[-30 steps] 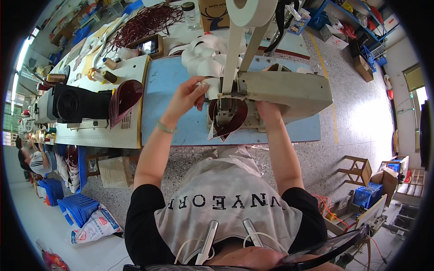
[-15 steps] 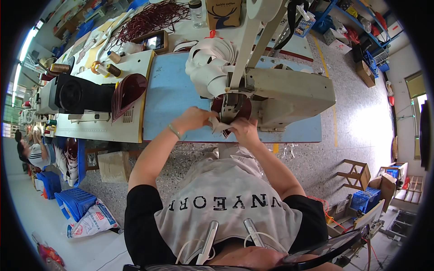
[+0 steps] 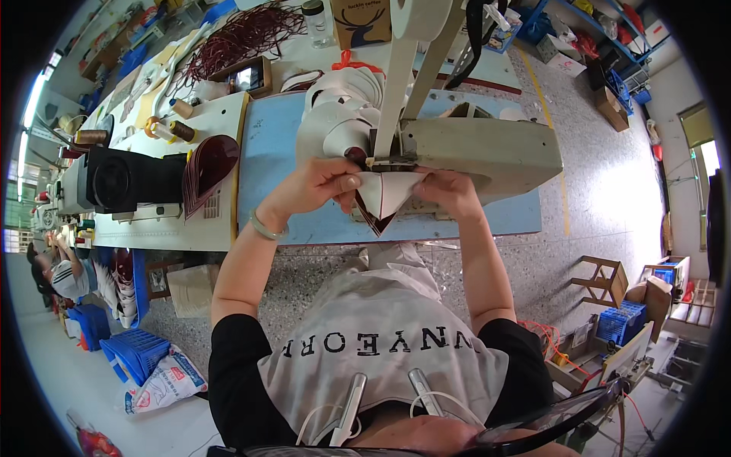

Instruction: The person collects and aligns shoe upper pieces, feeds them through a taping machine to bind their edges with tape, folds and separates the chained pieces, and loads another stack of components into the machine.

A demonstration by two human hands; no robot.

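Observation:
A pointed white leather-like piece point(image 3: 396, 192), with a dark red underside and edges, is spread between my hands with its tip toward me. It lies at the front of a beige machine point(image 3: 487, 146), just under the working head. My left hand point(image 3: 324, 185) pinches its left edge between thumb and fingers. On the other side, my right hand point(image 3: 451, 192) grips the right edge, some of its fingers hidden behind the piece. A white tape strip point(image 3: 397, 91) runs down to the machine head. Close behind my left hand, a string of curved white pieces point(image 3: 335, 114) is bunched up.
The machine stands on a blue tabletop point(image 3: 270, 152). To the left is a black-bodied sewing machine point(image 3: 114, 179) with dark red pieces point(image 3: 209, 171) and thread spools point(image 3: 181, 109). A paper bag point(image 3: 361, 23) and a jar point(image 3: 316, 23) stand behind. Another person point(image 3: 70, 278) sits far left.
My hands have moved apart and up toward the machine head. The piece between them is now opened out, showing its white face. The white pieces behind have shifted slightly.

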